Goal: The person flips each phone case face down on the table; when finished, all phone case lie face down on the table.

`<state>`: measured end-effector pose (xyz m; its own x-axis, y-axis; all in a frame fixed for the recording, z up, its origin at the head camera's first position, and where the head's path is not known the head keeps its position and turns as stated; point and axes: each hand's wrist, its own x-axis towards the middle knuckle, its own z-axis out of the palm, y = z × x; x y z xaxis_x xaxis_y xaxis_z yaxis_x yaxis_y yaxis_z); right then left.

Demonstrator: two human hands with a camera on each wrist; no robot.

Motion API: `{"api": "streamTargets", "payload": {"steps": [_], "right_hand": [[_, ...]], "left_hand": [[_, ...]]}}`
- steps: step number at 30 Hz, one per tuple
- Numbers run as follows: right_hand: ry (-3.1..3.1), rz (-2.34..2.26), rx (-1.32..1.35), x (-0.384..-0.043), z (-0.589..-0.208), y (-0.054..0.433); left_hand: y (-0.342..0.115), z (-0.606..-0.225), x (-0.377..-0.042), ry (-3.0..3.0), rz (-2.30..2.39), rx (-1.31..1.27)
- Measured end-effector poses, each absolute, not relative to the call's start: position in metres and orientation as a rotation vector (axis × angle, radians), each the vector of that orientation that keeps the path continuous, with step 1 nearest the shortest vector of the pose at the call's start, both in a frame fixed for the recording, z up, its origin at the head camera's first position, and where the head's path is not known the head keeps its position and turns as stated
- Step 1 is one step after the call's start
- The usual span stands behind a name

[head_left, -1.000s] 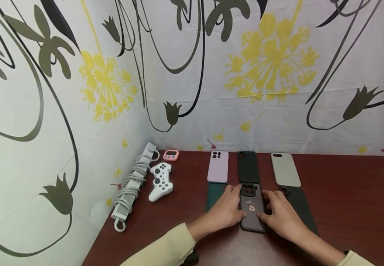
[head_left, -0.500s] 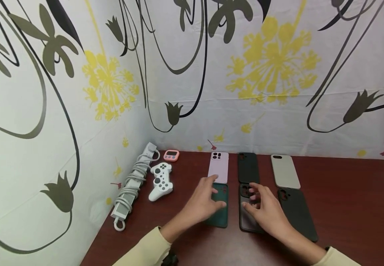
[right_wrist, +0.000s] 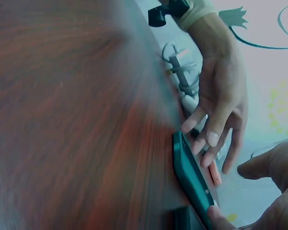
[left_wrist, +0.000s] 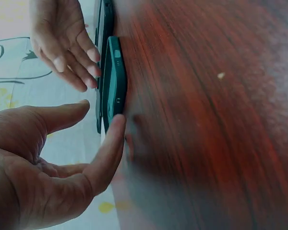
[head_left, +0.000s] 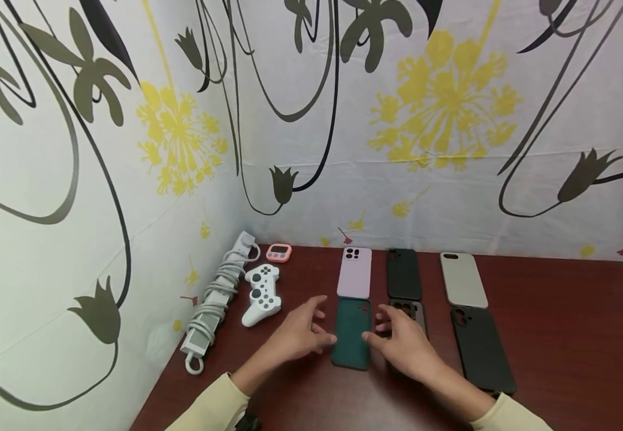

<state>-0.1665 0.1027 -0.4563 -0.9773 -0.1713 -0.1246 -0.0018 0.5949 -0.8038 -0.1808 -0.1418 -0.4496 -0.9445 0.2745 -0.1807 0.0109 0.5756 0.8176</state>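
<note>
A dark green phone case (head_left: 351, 335) lies flat on the table between my two hands. My left hand (head_left: 298, 332) is at its left side, thumb and fingers spread apart and holding nothing. At its right side my right hand (head_left: 405, 347) has its fingers parted, fingertips close to the case's edge. In the left wrist view the green case (left_wrist: 117, 72) shows its side wall, with a left fingertip (left_wrist: 117, 122) right at its end. A dark translucent phone case (head_left: 411, 308) is partly hidden under my right hand. The lilac phone case (head_left: 354, 273) lies just behind the green one.
A black phone case (head_left: 404, 274) and a pale grey phone case (head_left: 463, 279) lie in the back row. Another black phone case (head_left: 483, 350) is at front right. A white game controller (head_left: 262, 294), pink timer (head_left: 278, 252) and cord-wrapped power strip (head_left: 218, 293) stand left.
Both hands have let go of the dark translucent case and moved left, to either side of the green case. The cases look unmoved.
</note>
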Motion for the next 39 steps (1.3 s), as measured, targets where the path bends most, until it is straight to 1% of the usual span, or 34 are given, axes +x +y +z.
{"api": "streamTargets", "payload": {"steps": [6, 10, 18, 31, 39], "right_hand": [[2.542, -1.334, -0.066, -0.159, -0.455, 0.091], [2.528, -1.340, -0.040, -0.156, -0.457, 0.084], [2.483, -1.392, -0.012, -0.154, -0.458, 0.080], [2.320, -1.576, 0.045, -0.148, -0.456, 0.080], [2.294, -1.609, 0.081, -0.147, -0.456, 0.082]], "left_hand": [[-0.144, -0.453, -0.184, 2.282, 1.483, 0.153], [-0.141, -0.455, -0.185, 2.226, 1.528, 0.171], [-0.137, -0.455, -0.185, 2.269, 1.461, 0.213], [-0.134, -0.455, -0.186, 2.294, 1.416, 0.186], [-0.131, -0.456, -0.187, 2.309, 1.382, 0.170]]}}
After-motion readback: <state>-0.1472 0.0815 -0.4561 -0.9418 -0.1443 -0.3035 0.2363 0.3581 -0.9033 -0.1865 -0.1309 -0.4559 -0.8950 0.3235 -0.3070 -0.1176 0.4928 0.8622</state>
